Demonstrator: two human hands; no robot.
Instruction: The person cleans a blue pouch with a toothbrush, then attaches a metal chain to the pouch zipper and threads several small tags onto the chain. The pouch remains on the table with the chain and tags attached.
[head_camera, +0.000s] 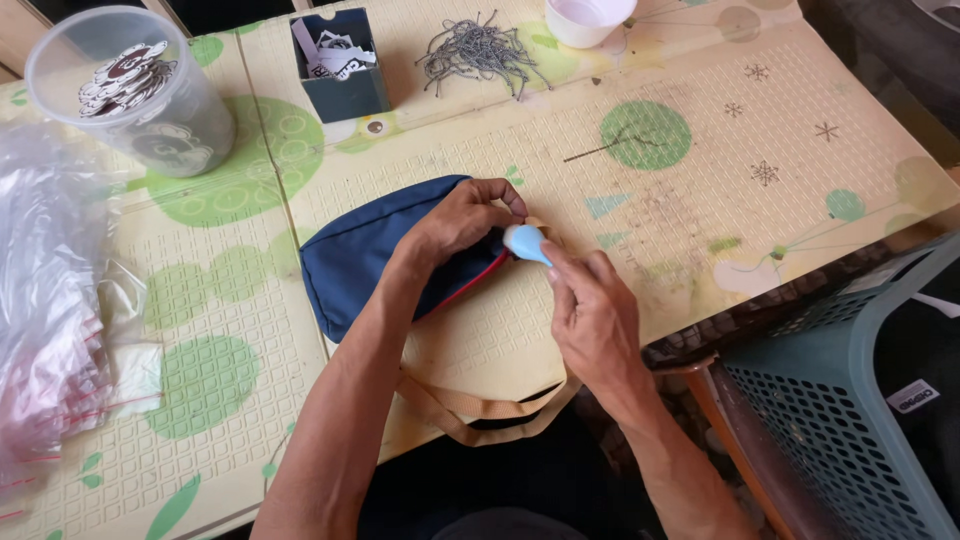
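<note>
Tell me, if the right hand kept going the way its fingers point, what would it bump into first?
Probably the left hand. The right hand points up-left with a light blue tool, whose tip already sits by those fingers on the navy pouch.

Bright, even daylight gives soft shadows and sharp focus, with faint glare on the clear plastic bags (45, 300).

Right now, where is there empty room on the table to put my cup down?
The mat is bare right of the hands, below the white cup. Another patch lies between blue pouch and plastic bags. The top edge is crowded: tub, box, strings.
</note>
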